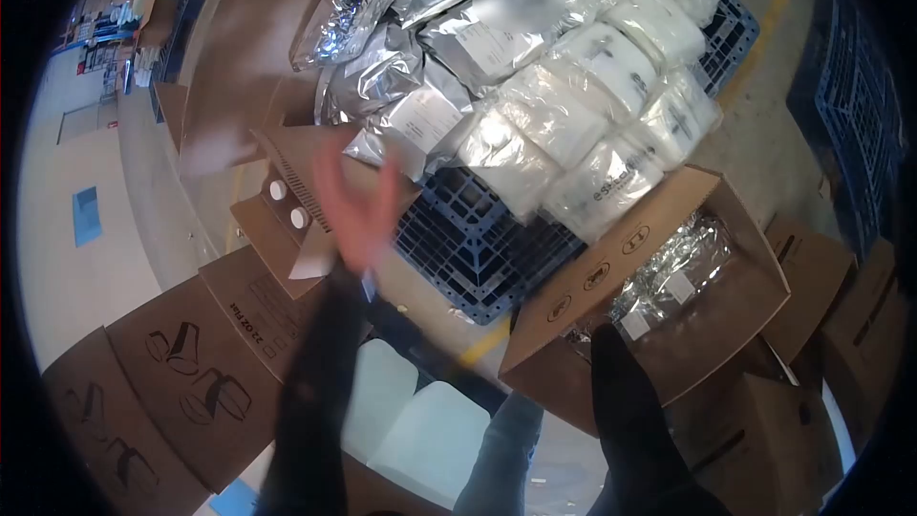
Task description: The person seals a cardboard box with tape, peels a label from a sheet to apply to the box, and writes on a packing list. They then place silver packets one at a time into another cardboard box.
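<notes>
My left hand (358, 205) is raised over the near edge of the pallet, smeared by motion, its fingers apart and nothing in them. Just behind it are an open cardboard flap (330, 148) and silver foil pouches (420, 119) with white labels. My right sleeve (621, 373) reaches into an open cardboard box (731, 334); the hand at its end is hidden. Inside that box lie shiny silver packages (673, 277) with small white labels. Beside the box, clear plastic bags of white items (602, 177) rest on a blue plastic pallet (478, 263).
A carton with two white-capped bottles (288, 204) stands left of my hand. Large cartons printed with glasses (196, 373) fill the lower left. White jugs (425, 430) sit near my legs. More boxes (807, 277) and another blue pallet (850, 124) are at the right.
</notes>
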Demonstrator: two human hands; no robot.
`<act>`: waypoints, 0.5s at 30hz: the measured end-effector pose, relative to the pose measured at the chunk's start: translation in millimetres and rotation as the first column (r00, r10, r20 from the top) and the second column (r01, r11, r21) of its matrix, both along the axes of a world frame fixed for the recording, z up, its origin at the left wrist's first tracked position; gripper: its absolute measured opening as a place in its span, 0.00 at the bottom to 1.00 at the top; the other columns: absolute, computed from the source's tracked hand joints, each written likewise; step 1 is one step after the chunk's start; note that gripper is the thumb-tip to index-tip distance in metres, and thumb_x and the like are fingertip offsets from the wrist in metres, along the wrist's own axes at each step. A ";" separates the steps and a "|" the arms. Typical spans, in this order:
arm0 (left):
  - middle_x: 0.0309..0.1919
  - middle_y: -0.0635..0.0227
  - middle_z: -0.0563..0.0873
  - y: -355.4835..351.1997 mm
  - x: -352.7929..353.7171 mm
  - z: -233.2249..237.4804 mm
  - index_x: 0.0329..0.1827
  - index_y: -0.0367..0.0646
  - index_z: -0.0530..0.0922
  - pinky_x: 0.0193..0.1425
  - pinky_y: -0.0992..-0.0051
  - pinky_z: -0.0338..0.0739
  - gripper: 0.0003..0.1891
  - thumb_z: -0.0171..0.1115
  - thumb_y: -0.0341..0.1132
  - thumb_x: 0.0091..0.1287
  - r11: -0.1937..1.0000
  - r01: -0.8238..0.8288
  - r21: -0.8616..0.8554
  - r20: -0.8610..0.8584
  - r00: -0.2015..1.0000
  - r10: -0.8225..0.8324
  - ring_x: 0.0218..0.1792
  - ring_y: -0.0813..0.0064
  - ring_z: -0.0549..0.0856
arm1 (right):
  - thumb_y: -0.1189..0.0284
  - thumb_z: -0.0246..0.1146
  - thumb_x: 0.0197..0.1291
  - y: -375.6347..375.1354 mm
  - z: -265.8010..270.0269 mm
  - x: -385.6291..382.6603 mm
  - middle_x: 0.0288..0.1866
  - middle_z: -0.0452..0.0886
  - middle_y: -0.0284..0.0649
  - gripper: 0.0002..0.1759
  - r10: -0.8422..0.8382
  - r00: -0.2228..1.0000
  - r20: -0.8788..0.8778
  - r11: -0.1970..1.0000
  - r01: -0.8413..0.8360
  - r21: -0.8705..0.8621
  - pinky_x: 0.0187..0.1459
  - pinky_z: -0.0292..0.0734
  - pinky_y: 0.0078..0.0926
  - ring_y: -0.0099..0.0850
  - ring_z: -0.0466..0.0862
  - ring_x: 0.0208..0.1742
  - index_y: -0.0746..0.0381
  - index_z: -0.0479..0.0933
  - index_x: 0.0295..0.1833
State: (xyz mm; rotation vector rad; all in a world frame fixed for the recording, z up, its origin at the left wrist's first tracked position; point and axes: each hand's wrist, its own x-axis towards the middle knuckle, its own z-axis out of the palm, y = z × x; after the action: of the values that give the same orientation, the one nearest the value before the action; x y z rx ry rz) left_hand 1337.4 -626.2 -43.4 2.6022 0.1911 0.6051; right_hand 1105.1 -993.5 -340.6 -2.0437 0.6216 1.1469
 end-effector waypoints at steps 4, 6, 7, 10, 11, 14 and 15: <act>0.64 0.44 0.77 124.4 165.9 -52.2 0.71 0.32 0.68 0.70 0.53 0.72 0.44 0.78 0.48 0.57 0.936 -0.001 0.352 -0.066 0.997 0.026 0.66 0.45 0.76 | 0.33 0.54 0.62 0.0 -9.3 -4.0 0.83 0.59 0.52 0.52 -0.022 0.999 -0.049 1.000 0.023 0.020 0.71 0.62 0.64 0.58 0.66 0.77 0.52 0.54 0.84; 0.65 0.42 0.76 204.8 206.1 -80.9 0.74 0.31 0.64 0.71 0.52 0.71 0.52 0.78 0.57 0.55 0.889 0.077 0.452 -0.225 0.974 0.030 0.67 0.44 0.76 | 0.36 0.55 0.63 -2.7 -14.0 -8.6 0.82 0.59 0.54 0.51 -0.038 0.997 -0.065 0.998 0.040 0.038 0.70 0.64 0.64 0.59 0.67 0.76 0.52 0.53 0.84; 0.66 0.41 0.75 229.4 223.5 -105.4 0.75 0.30 0.62 0.72 0.51 0.71 0.56 0.77 0.62 0.53 0.865 0.154 0.477 -0.305 0.952 -0.002 0.68 0.43 0.75 | 0.37 0.56 0.64 -3.8 -15.7 -9.6 0.82 0.58 0.54 0.50 -0.052 0.997 -0.062 0.998 0.054 0.040 0.69 0.65 0.63 0.60 0.67 0.76 0.52 0.53 0.84; 0.73 0.41 0.71 211.2 227.1 -100.2 0.76 0.28 0.61 0.75 0.50 0.69 0.61 0.77 0.68 0.52 0.717 0.004 0.697 -0.407 0.825 0.392 0.71 0.45 0.74 | 0.41 0.57 0.65 2.0 -20.8 -13.7 0.82 0.58 0.56 0.49 -0.067 0.997 -0.028 0.997 0.068 0.024 0.66 0.68 0.63 0.62 0.68 0.74 0.51 0.51 0.85; 0.75 0.38 0.67 184.5 219.0 -83.7 0.78 0.28 0.59 0.75 0.46 0.68 0.68 0.72 0.78 0.48 0.665 -0.001 0.747 -0.449 0.737 0.505 0.75 0.41 0.70 | 0.42 0.58 0.66 2.7 -22.1 -15.3 0.82 0.58 0.57 0.49 -0.063 0.998 -0.018 0.998 0.063 -0.010 0.66 0.69 0.63 0.63 0.68 0.74 0.51 0.50 0.85; 0.73 0.39 0.71 242.0 236.3 -144.8 0.75 0.27 0.64 0.74 0.48 0.69 0.64 0.71 0.76 0.50 0.619 0.051 0.783 -0.439 0.752 0.492 0.72 0.43 0.73 | 0.46 0.60 0.67 20.7 -17.5 -7.7 0.81 0.57 0.59 0.48 -0.023 1.000 -0.008 0.977 0.021 -0.214 0.63 0.73 0.63 0.65 0.69 0.73 0.51 0.49 0.85; 0.70 0.40 0.75 244.6 231.0 -141.0 0.73 0.27 0.68 0.73 0.52 0.70 0.59 0.73 0.72 0.53 0.660 0.064 0.749 -0.405 0.832 0.379 0.70 0.46 0.77 | 0.47 0.61 0.68 27.1 -15.0 -1.2 0.81 0.57 0.59 0.48 -0.014 1.000 -0.009 0.958 0.011 -0.286 0.63 0.74 0.63 0.65 0.70 0.72 0.50 0.48 0.85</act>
State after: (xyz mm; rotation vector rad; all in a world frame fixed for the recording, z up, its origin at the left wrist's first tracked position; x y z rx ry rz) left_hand 1568.3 -381.6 -184.4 3.5573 0.4447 -0.0765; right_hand 1103.8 -966.5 -355.6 -2.2725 0.8463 1.1133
